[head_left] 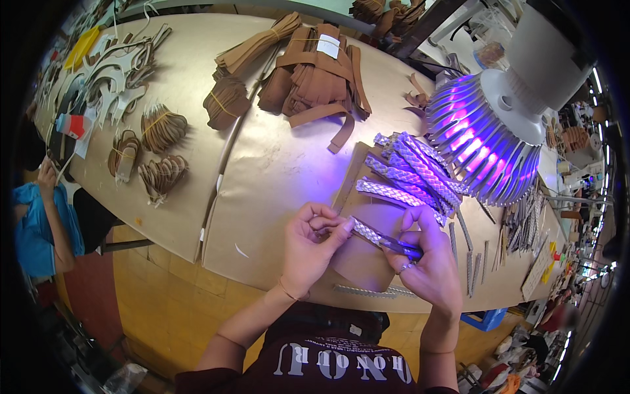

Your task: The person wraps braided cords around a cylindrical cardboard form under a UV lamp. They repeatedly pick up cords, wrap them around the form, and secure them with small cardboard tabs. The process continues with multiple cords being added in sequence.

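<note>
You pinch one braided strap (375, 235) between both hands just above the table (275, 164): left hand (314, 246) grips its pale end, right hand (423, 262) its dark end. A pile of braided straps (413, 172) lies beside the lamp (489, 141) and loose strips (469, 259) lie to your right, so I judge you partway through.

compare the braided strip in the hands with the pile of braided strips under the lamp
The held strip is single, gripped at one end by the left hand and along its other end by the right hand; the pile lies loose on the table, touched by neither. The held strip sits outside the lamp glow's centre; the pile is lit strongly purple. The pile's strips criss-cross; the held one is straight. Both are pale and braided.
</note>
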Motion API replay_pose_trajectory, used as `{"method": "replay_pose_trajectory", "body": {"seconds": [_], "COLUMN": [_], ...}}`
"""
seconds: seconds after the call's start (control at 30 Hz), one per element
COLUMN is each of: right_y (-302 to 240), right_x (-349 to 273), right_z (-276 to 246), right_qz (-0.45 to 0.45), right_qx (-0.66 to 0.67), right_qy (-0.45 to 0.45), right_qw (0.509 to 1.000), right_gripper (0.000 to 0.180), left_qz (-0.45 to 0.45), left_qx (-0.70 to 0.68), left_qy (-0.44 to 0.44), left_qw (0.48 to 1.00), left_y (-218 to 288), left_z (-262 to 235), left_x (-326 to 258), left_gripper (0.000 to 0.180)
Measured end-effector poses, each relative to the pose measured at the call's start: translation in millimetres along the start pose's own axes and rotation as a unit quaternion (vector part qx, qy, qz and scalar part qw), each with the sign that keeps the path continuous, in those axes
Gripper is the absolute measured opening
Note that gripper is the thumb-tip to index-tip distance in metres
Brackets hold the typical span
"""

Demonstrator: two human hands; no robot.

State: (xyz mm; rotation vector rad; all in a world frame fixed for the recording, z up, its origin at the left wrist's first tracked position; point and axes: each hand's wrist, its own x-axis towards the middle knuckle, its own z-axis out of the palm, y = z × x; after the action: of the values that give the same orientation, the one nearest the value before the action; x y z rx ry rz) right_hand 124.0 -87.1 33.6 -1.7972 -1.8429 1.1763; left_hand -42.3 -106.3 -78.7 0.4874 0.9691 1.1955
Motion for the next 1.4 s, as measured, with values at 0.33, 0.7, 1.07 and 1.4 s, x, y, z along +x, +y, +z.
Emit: {"method": "replay_pose_trajectory", "body": {"seconds": [0.33,0.7,1.07,1.4], "right_y": [6.8,30.8,42.0,22.9], "right_x": [-0.5,-55.8,-43.9,-17.4], "right_z": [0.6,-20.3,-17.8,-8.2], "right_qz": [0.012,0.107,0.066,-0.055], "right_qx": [0.023,0.133,0.364,0.346], "right_qy": [0.001,0.058,0.047,0.036], "right_qw": [1.000,0.984,0.928,0.936], "right_gripper": [0.036,0.017,0.029,0.033], "left_qz": [0.261,0.312,0.316,0.265], "left_qx": [0.390,0.506,0.527,0.561], "left_qy": [-0.117,-0.215,-0.212,-0.148], "left_qw": [0.875,0.775,0.760,0.771], "left_y": [13.0,18.7,19.6,14.5], "left_z": [6.1,0.0,0.0,-11.2], "left_x": [-25.7,-30.7,-28.5,-31.6], "left_gripper": [0.034,0.063,0.089,0.098]}}
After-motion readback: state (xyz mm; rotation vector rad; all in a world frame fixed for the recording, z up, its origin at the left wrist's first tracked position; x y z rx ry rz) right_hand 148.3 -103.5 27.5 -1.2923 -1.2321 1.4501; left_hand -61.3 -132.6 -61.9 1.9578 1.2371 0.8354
